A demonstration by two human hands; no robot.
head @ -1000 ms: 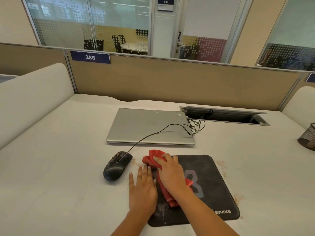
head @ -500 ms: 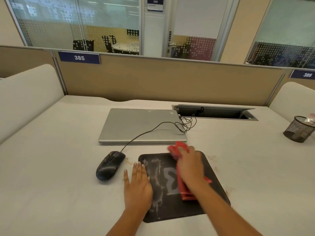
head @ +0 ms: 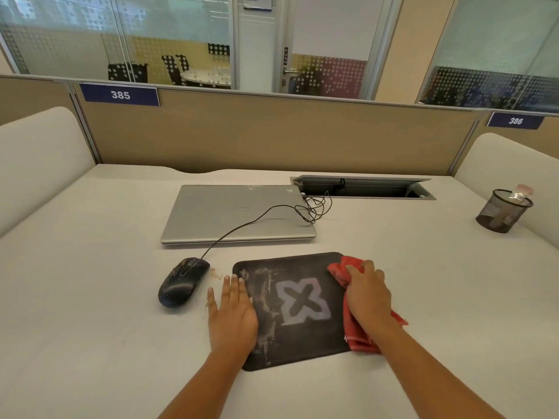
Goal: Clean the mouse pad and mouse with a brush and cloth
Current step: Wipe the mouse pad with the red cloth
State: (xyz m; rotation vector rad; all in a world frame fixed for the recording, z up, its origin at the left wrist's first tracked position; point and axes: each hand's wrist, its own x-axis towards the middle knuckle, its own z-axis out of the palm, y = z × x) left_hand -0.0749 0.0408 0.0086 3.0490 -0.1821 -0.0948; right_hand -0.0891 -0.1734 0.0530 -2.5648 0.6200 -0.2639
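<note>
office cubicle desk (head: pixel 90 297), white top, beige partition behind with a number plate reading 385. closed silver laptop (head: pixel 236 213) was seen at the back, mesh pen cup (head: pixel 503 210) far right, well apart from the work.

black mouse pad (head: pixel 290 309) lay near the front edge, pale smears visible on its left half and around the printed logo. red cloth (head: pixel 351 334) was pressed onto the pad's right edge by the right hand (head: pixel 367 296) — fingers curled over the bunched fabric, clamped on it, part of the cloth hanging past the pad's rim onto the desk. left hand (head: pixel 233 313) was laid flat, fingers spread and gripping nothing, palm mostly on the desk with its edge over the pad's left border. mouse (head: pixel 183 282) sat just left of the pad, not touching it, visibly dusty, cable (head: pixel 242 226) run back over the laptop. no brush was seen in view.

step judged: wiping the pad with the cloth — partway, smears left on the left side. to be done well, the pad should be kept pinned by the flat hand so it doesn't slide, and strokes should be overlapped across the full width with even pressure. cloth would be better refolded to a clean face so dirt isn't dragged back. brownish crumbs (head: pixel 216 276) on the desk between mouse and pad should be kept off the wiped area. mouse judged not yet cleaned.
</note>
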